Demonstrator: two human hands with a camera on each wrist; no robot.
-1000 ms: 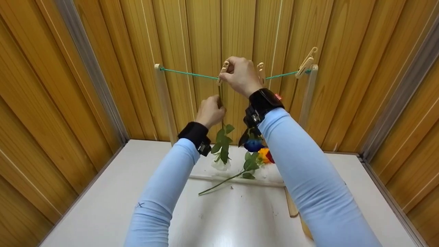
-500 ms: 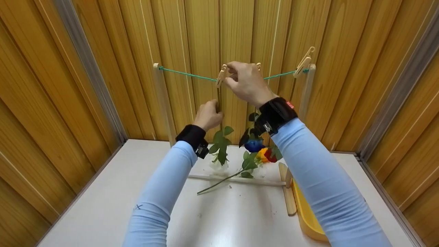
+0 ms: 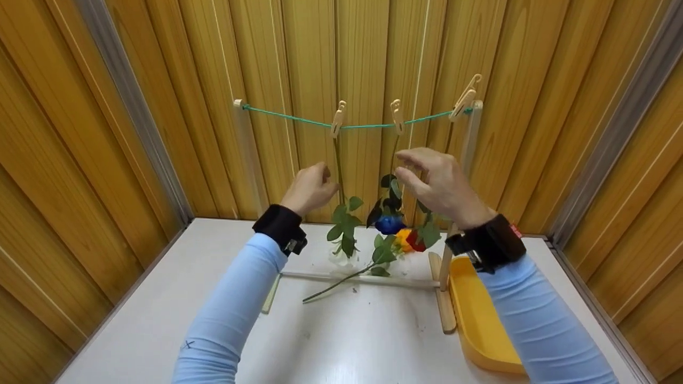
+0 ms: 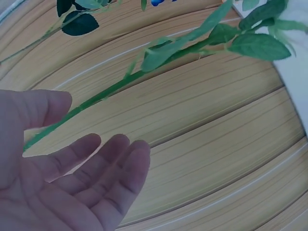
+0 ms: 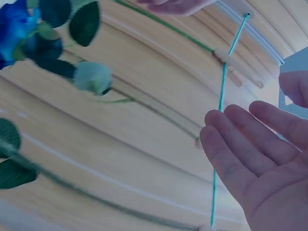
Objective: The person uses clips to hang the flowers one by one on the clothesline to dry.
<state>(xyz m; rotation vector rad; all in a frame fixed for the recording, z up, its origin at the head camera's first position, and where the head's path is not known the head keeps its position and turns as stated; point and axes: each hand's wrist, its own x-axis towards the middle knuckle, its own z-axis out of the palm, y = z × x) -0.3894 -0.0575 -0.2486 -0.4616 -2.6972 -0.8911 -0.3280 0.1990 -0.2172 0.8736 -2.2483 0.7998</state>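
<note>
A white rose hangs head-down by its stem from the left clothespin on a green cord. Beside its stem is my left hand, fingers loosely spread and holding nothing. In the left wrist view, the green stem runs behind the gap between thumb and fingers. My right hand is in front of the cord's right half, fingers parted with nothing between them. Near it a blue rose hangs from the middle clothespin, and a red rose hangs below the right clothespin.
A yellow-orange flower with a green stem lies on the white table. Wooden posts carry the cord, joined low down by a crossbar. A yellow tray stands at right, partly behind the right forearm. Wood-panelled walls surround the table.
My right hand has let go of the left clothespin and moved right and down. My left hand has released the white rose's stem and drawn slightly left and down; the rose stays hanging.
</note>
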